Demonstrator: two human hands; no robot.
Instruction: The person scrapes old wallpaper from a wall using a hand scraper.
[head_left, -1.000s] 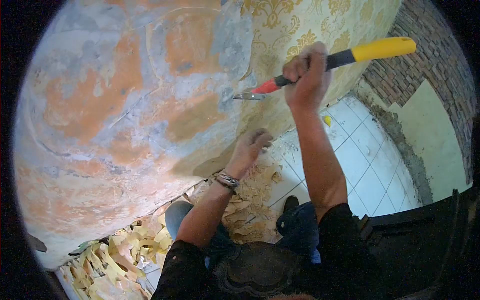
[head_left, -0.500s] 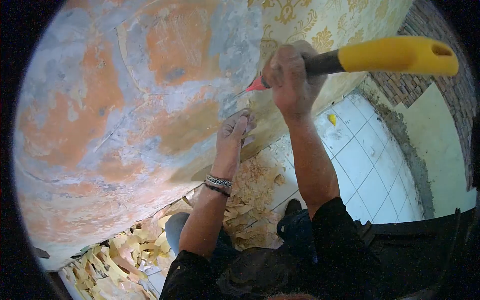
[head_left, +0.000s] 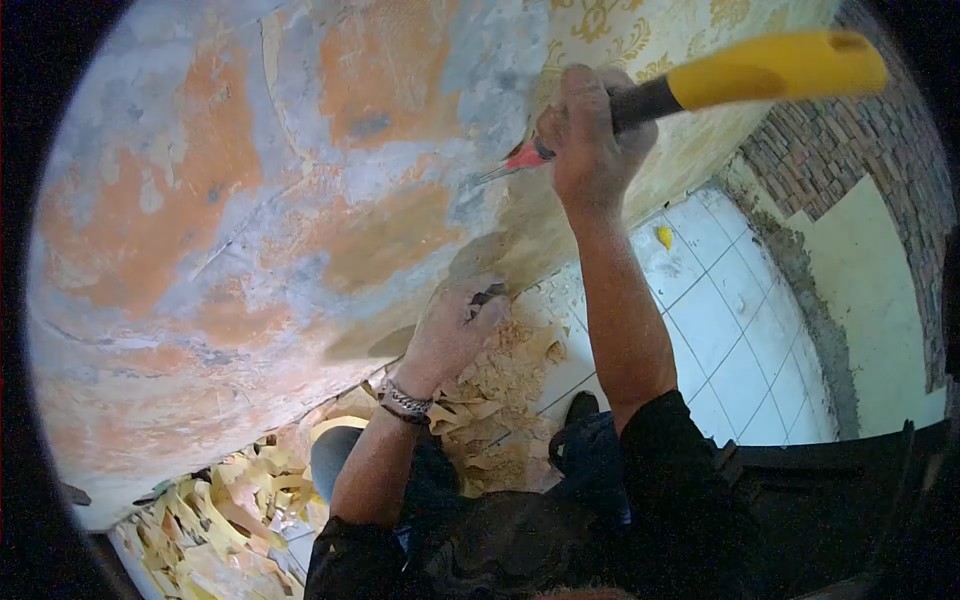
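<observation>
My right hand (head_left: 592,145) is closed around the black part of a long scraper (head_left: 775,70) with a yellow handle, a red head and a thin blade. The blade tip touches or nearly touches the patchy wall (head_left: 390,235), left of the patterned wallpaper (head_left: 690,45). Its handle points up and to the right. Lower down, my left hand (head_left: 450,330) is apart from the scraper, close to the foot of the wall. Its fingers are curled in, and I cannot see what lies between them, if anything. A silver bracelet (head_left: 408,400) circles that wrist.
Peeled wallpaper scraps (head_left: 225,510) lie heaped along the wall's base and around my feet. White floor tiles (head_left: 715,320) stretch to the right, with a small yellow piece (head_left: 664,237) on them. Beyond is a brick-patterned surface (head_left: 835,150) and a dark object (head_left: 820,490).
My left hand has dropped from beside the blade toward the floor scraps. The scraper's handle end has swung upward and slightly left, while my right hand keeps hold of it.
</observation>
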